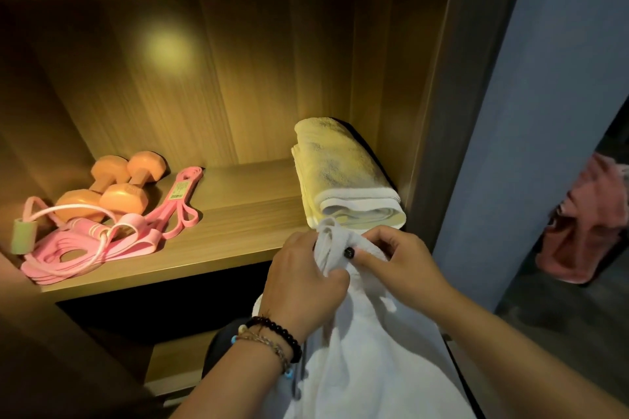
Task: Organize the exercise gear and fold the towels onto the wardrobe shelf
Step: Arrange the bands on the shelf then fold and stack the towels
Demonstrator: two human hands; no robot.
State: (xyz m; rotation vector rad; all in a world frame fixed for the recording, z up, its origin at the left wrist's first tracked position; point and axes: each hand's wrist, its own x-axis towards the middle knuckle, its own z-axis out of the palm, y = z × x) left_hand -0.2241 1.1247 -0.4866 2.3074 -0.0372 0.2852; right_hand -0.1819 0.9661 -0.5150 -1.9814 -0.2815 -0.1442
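Observation:
A white towel (367,350) hangs down in front of the wooden wardrobe shelf (238,214). My left hand (303,279) grips its bunched top edge, and my right hand (398,262) pinches the same edge right beside it. A folded yellow-white towel (343,173) lies at the shelf's right end, just behind my hands. At the left end sit two orange dumbbells (115,187), pink resistance bands (177,207) and a pink jump rope (78,231) with a green handle.
The wardrobe's side panel (439,112) stands close to the right of the folded towel. A pink cloth (589,224) hangs further right beyond a blue-grey wall. A lower shelf (173,364) shows beneath, in shadow.

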